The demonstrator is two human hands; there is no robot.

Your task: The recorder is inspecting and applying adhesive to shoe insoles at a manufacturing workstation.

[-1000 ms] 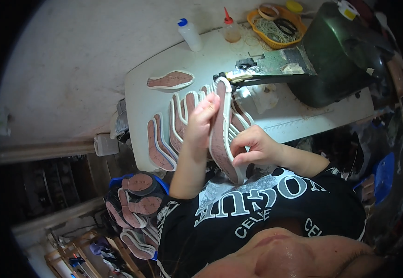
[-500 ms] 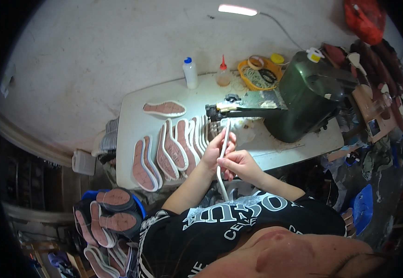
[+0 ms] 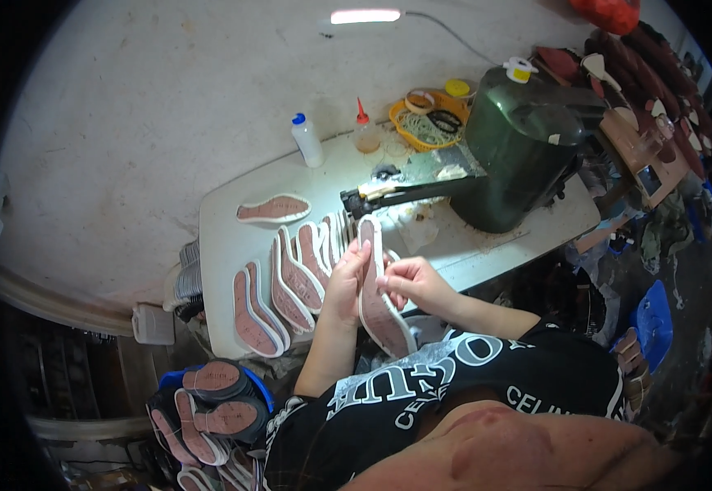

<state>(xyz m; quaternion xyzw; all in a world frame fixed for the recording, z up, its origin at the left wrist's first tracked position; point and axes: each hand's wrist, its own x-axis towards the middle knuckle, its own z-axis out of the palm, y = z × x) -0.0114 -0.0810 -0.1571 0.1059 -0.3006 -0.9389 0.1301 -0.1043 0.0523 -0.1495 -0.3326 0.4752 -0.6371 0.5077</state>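
A shoe insole [image 3: 379, 315] with a brown-pink face and a white rim is held up in front of my chest, its face turned toward me. My left hand [image 3: 345, 282] grips it from the left, the thumb lying on the face near the narrow part. From the other side my right hand [image 3: 417, 281] pinches its right edge; some of those fingers are hidden behind it. Just beyond its tip is the dark head of a green machine's arm [image 3: 357, 201]. Several similar insoles [image 3: 293, 282] lean in a row on the table, left of my hands.
On the white table [image 3: 225, 213] are a single insole [image 3: 274, 209], a blue-capped bottle [image 3: 308, 143], a red-tipped bottle [image 3: 365, 135] and a yellow basket [image 3: 405, 131]. The green machine body [image 3: 495, 155] stands at right. Lower left, a blue tub [image 3: 262, 391] holds more soles.
The insole has turned from edge-on to showing its brown-pink face. Both hands still hold it. The whole view has shifted slightly, moving the table things left.
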